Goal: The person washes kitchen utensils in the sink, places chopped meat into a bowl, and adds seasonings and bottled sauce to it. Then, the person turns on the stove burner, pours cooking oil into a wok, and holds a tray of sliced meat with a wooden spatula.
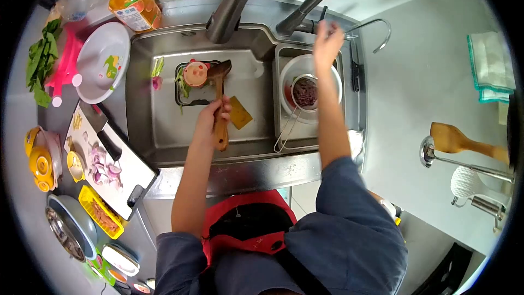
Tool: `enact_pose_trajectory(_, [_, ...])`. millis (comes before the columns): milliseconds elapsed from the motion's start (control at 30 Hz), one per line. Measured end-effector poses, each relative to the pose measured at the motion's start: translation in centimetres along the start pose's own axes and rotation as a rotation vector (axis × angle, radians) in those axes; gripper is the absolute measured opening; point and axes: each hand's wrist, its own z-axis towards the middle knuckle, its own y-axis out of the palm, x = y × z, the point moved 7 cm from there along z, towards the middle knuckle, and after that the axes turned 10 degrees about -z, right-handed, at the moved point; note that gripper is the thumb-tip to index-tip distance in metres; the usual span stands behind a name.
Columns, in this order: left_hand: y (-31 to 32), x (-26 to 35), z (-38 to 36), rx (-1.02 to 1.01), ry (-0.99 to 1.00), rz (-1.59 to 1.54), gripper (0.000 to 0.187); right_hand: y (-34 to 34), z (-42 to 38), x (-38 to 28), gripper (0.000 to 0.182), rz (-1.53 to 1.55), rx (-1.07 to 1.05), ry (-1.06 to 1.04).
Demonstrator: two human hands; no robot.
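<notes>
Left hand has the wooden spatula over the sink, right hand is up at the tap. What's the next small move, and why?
Probably open the tap. The right hand is already at the faucet handle, and no water shows running. The left hand holds the wooden spatula over the sink basin, blade toward the drain, so water could then be brought to it; the spout may need swinging that way.

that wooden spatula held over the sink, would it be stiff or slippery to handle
The wooden spatula looks solid and straight, so it is probably stiff and will not flex. The left hand grips its handle over the sink, so it may be wet and a little slippery. Being flat, it is unlikely to roll if set down.
</notes>
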Motion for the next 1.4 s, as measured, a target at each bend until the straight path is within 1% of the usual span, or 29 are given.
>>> enact_pose_trajectory(33, [1.0, 0.7, -0.3, 0.011, 0.016, -0.004, 0.020, 2.9, 2.9, 4.2, 0.054, 0.011, -0.029, 0.119])
enact_pose_trajectory(67, [3.0, 0.9, -0.5, -0.084, -0.051, -0.102, 0.017, 5.8, 5.1, 7.0, 0.056, 0.027, -0.099, 0.185])
enact_pose_trajectory(100, [4.7, 1.3, -0.8, -0.177, -0.106, -0.199, 0.013, 7.4, 5.5, 8.2, 0.057, 0.067, -0.360, 0.425])
enact_pose_trajectory(133, [5.4, 1.9, -0.4, -0.142, -0.113, -0.319, 0.011, 10.7, 5.7, 9.8, 0.057, 0.391, -0.496, 0.499])
enact_pose_trajectory(167, [6.4, 2.5, 0.4, -0.119, -0.119, -0.439, 0.010, 11.6, 6.3, 10.3, 0.052, 0.358, -0.489, 0.393])
enact_pose_trajectory(233, [8.5, 3.9, 1.2, -0.144, -0.069, -0.538, 0.016, 11.6, 5.3, 9.4, 0.049, 0.607, -0.364, 0.510])
enact_pose_trajectory(267, [9.0, 4.4, 1.4, -0.053, -0.040, -0.576, 0.011, 12.2, 5.1, 10.0, 0.051, 0.632, -0.322, 0.546])
enact_pose_trajectory(333, [9.0, 5.5, 3.2, -0.010, -0.075, -0.625, 0.007, 11.7, 4.9, 9.8, 0.051, 0.602, -0.284, 0.590])
enact_pose_trajectory(433, [9.3, 6.2, 4.9, -0.068, -0.125, -0.627, 0.004, 11.8, 4.6, 10.5, 0.051, 0.643, -0.235, 0.633])
enact_pose_trajectory(533, [9.8, 6.4, 6.8, -0.204, -0.137, -0.602, 0.008, 11.6, 4.5, 10.7, 0.050, 0.666, -0.182, 0.637])
enact_pose_trajectory(567, [9.8, 6.2, 7.5, -0.208, -0.138, -0.605, 0.008, 11.5, 4.3, 10.7, 0.051, 0.659, -0.209, 0.651])
enact_pose_trajectory(633, [9.9, 6.7, 7.0, 0.146, 0.196, -0.313, 0.018, 11.5, 4.2, 10.8, 0.050, 0.685, -0.221, 0.638])
enact_pose_trajectory(667, [9.9, 6.9, 6.8, 0.236, 0.250, -0.240, 0.018, 11.5, 4.2, 10.9, 0.049, 0.710, -0.233, 0.632])
enact_pose_trajectory(700, [9.9, 6.9, 7.3, 0.243, 0.253, -0.246, 0.019, 11.1, 4.1, 11.2, 0.042, 0.591, -0.268, 0.602])
enact_pose_trajectory(767, [9.5, 7.0, 8.9, 0.234, 0.236, -0.304, 0.020, 5.8, 2.4, 7.6, 0.032, 0.285, 0.107, 0.320])
enact_pose_trajectory(800, [9.2, 7.1, 10.0, 0.227, 0.229, -0.342, 0.021, 2.4, 0.9, 3.3, 0.028, 0.200, 0.122, 0.144])
enact_pose_trajectory(833, [9.1, 7.1, 10.9, 0.227, 0.229, -0.369, 0.022, 1.3, -1.0, 0.1, 0.026, 0.437, 0.076, 0.003])
enact_pose_trajectory(867, [8.8, 7.1, 11.5, 0.233, 0.237, -0.388, 0.024, 0.9, -2.9, -3.3, 0.026, 0.589, -0.212, -0.015])
enact_pose_trajectory(900, [8.5, 7.0, 11.8, 0.243, 0.247, -0.398, 0.025, 1.8, -5.3, -5.5, 0.033, 0.694, -0.471, 0.075])
enact_pose_trajectory(933, [8.2, 6.7, 12.0, 0.254, 0.258, -0.403, 0.027, 2.7, -7.4, -8.3, 0.042, 0.829, -0.812, 0.179])
enact_pose_trajectory(967, [7.9, 6.3, 11.9, 0.267, 0.273, -0.399, 0.028, 3.3, -9.3, -10.9, 0.045, 1.000, -1.060, 0.350])
enact_pose_trajectory(1000, [7.7, 5.8, 11.5, 0.278, 0.293, -0.387, 0.030, 3.2, -8.9, -12.2, 0.045, 1.000, -1.072, 0.352])
enact_pose_trajectory(1067, [7.7, 4.7, 9.1, 0.267, 0.319, -0.318, 0.029, 4.4, -12.0, -15.3, 0.045, 0.943, -1.652, 0.534])
enact_pose_trajectory(1100, [7.9, 4.2, 7.6, 0.244, 0.330, -0.271, 0.026, 4.5, -12.6, -15.8, 0.041, 0.812, -1.771, 0.475])
enact_pose_trajectory(1133, [8.3, 4.0, 6.4, 0.190, 0.341, -0.169, 0.021, 4.6, -12.9, -15.5, 0.041, 0.812, -1.779, 0.475])
enact_pose_trajectory(1200, [6.0, 3.8, 7.3, 0.145, 0.321, -0.135, 0.021, 4.7, -14.8, -14.8, 0.033, 0.689, -1.963, 0.466])
enact_pose_trajectory(1233, [5.0, 3.0, 7.1, 0.165, 0.252, -0.108, 0.023, 3.9, -15.8, -14.7, 0.035, 0.726, -1.868, 0.631])
enact_pose_trajectory(1300, [3.3, 1.9, 7.4, 0.153, 0.152, -0.072, 0.029, 2.6, -18.8, -13.0, 0.038, 0.742, -1.775, 0.594])
enact_pose_trajectory(1400, [2.1, 1.7, 8.4, 0.098, 0.182, -0.170, 0.031, -1.6, -22.2, -12.6, 0.050, 0.645, -1.580, 0.559])
